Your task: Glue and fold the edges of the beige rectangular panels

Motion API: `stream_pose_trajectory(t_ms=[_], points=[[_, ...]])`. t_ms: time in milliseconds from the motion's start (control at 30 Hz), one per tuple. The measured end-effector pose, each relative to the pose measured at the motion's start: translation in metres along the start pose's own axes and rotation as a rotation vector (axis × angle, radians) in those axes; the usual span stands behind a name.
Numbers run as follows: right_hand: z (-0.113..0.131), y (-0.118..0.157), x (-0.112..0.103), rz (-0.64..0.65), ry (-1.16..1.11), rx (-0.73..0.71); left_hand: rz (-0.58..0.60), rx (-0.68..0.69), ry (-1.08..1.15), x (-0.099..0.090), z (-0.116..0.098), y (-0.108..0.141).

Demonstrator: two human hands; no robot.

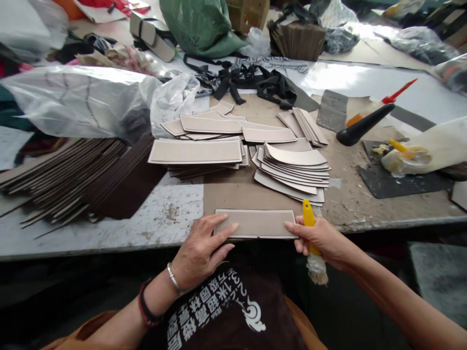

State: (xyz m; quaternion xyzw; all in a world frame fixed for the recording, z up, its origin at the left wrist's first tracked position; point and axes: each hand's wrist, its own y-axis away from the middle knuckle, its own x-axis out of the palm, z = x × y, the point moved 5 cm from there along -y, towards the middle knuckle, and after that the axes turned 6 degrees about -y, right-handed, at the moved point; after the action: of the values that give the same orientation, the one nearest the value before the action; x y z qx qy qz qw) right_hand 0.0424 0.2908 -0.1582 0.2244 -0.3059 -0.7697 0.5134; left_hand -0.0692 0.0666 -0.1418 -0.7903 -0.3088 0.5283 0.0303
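A flat beige rectangular panel [259, 223] with a pale border lies at the table's front edge. My left hand [204, 243] rests on its left end, fingers apart. At the right end, my right hand [317, 238] pinches the panel's corner between thumb and fingers, and also holds a yellow-handled brush [308, 216], its bristles pointing down. Just behind the panel, a fanned stack of curved beige pieces [292, 167] sits to the right. A pile of straight bordered pieces [195, 151] sits to the left, with more loose pieces behind.
Dark brown panels [120, 180] are stacked at left beside a clear plastic bag [83, 99]. Black straps [255, 82] lie at the back. On the right are a black cone-shaped object [365, 125], a red-tipped bottle [368, 112] and a glue-stained container [412, 158].
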Motion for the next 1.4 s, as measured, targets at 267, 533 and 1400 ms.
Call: stream_pose_trajectory(t_ms=[267,533,1400], points=[[0.009,0.013,-0.001,-0.068,-0.12,-0.11,0.24,-0.507,0.84,0.02,-0.042,0.012],[0.02,0.02,0.057,0.059,-0.068,-0.255,-0.516,-0.848,1.726,0.047,-0.059,-0.043],[0.019,0.017,0.052,0.044,-0.01,-0.314,-0.783,-1.112,1.601,-0.007,0.01,-0.006]])
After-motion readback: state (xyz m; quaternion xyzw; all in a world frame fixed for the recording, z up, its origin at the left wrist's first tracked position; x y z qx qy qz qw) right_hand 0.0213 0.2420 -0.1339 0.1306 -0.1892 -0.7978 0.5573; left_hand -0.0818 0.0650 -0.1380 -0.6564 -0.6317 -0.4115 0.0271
